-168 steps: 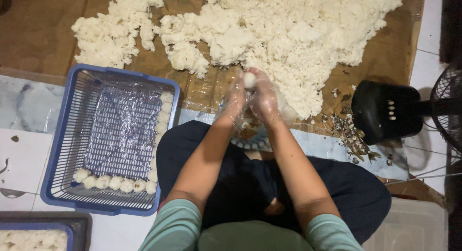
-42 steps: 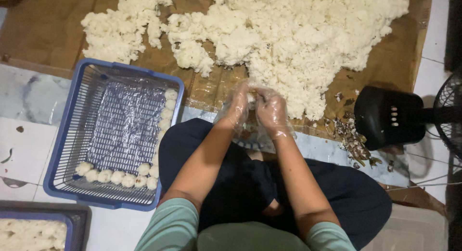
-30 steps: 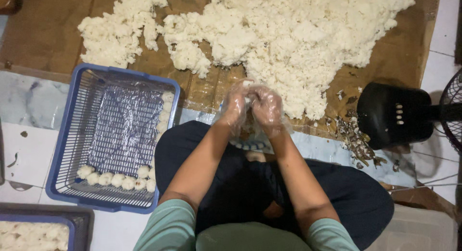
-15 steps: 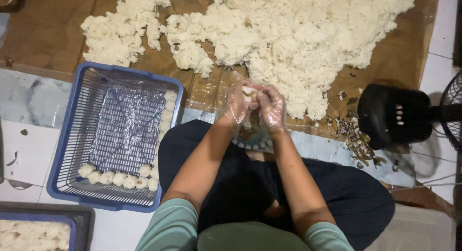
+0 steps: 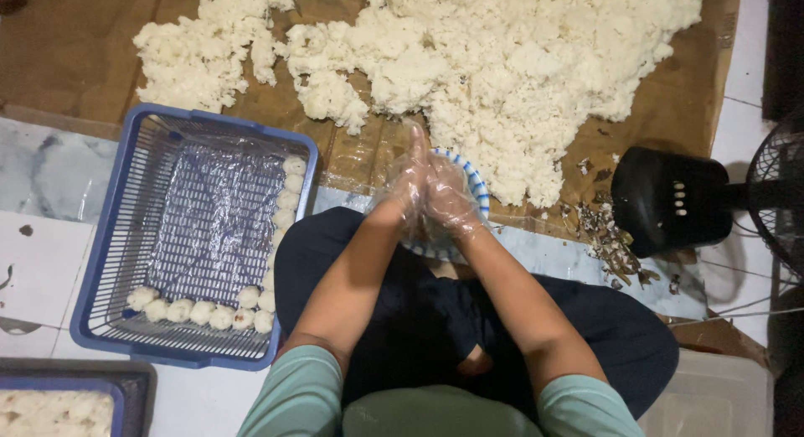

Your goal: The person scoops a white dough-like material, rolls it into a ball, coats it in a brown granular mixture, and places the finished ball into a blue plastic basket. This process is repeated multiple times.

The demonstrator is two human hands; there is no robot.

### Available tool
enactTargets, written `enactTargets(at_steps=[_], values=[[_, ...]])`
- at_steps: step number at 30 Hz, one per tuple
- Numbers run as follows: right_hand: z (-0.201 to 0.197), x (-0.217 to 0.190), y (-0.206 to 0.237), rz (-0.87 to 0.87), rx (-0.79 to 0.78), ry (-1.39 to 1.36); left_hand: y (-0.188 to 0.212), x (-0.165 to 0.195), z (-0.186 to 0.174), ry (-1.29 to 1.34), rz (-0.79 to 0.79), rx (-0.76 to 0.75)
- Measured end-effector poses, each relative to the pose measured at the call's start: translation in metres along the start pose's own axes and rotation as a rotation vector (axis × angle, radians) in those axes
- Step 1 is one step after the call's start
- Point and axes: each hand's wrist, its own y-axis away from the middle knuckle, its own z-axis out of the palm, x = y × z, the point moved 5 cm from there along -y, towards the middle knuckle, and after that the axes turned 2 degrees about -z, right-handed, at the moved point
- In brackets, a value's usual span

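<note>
Here the left hand (image 5: 412, 181) and right hand (image 5: 448, 204), both in clear plastic gloves, press palm to palm, rolling a hidden lump above the blue-rimmed bowl (image 5: 479, 190). Next, I judge, it calls for setting down gently. One blue plastic basket (image 5: 113, 236) holds about thirteen white balls (image 5: 222, 317).

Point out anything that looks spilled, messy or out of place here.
Dark scraps and husk-like debris lie scattered on the floor beside the black fan base, right at the edge of the white rice heap. The rice balls in the blue basket sit in tidy rows.
</note>
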Motion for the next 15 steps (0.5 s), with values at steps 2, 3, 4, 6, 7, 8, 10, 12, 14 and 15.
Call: enactTargets(at_steps=[2, 3, 4, 6, 7, 8, 10, 12, 14, 15], values=[[0.008, 0.018, 0.002, 0.048, -0.116, 0.184, -0.003, 0.008, -0.003, -0.199, 0.177, 0.116], [0.01, 0.029, 0.003, 0.144, -0.126, 0.154, -0.005, 0.01, -0.005, -0.274, 0.259, 0.17], [0.012, 0.039, 0.003, 0.239, -0.134, 0.125, -0.008, 0.01, -0.005, -0.301, 0.274, 0.192], [0.013, 0.054, -0.002, 0.388, -0.113, 0.12, -0.014, 0.002, -0.006, -0.342, 0.196, 0.19], [0.012, 0.058, -0.007, 0.443, -0.078, 0.144, -0.016, -0.001, -0.006, -0.21, 0.184, 0.151], [0.01, 0.06, -0.012, 0.496, -0.043, 0.168, -0.017, -0.002, -0.006, -0.078, 0.173, 0.113], [0.005, 0.059, -0.014, 0.692, 0.044, -0.073, -0.016, 0.0, -0.008, 0.032, 0.201, 0.08], [-0.008, 0.04, -0.02, 0.558, 0.135, -0.17, -0.011, 0.007, -0.011, -0.006, 0.284, 0.088], [-0.025, 0.001, -0.021, 0.111, 0.205, -0.124, -0.007, 0.011, -0.017, -0.036, 0.3, 0.169], [-0.03, -0.009, -0.019, 0.063, 0.199, -0.188, -0.005, 0.013, -0.02, -0.054, 0.31, 0.209]])
